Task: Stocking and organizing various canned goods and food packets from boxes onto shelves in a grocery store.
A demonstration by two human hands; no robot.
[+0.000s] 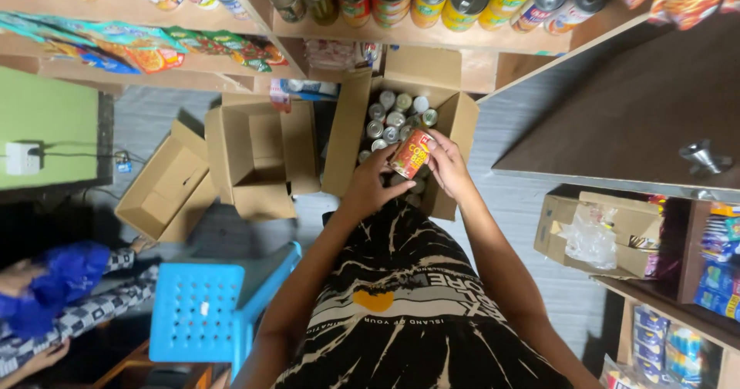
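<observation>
My left hand (368,187) and right hand (447,165) both pinch a red can (410,154); fingers curled around it, above the open carton (351,127) of cans.

Grey plank flooring (532,204) runs beneath wooden shelves (432,38) stocked with cans and bright packets. A green wall panel (46,123) at the left carries a white socket (21,158). A blue perforated plastic stool (202,312) stands nearby, and a brown door (632,104) with a metal knob (703,158) is at the right.
</observation>
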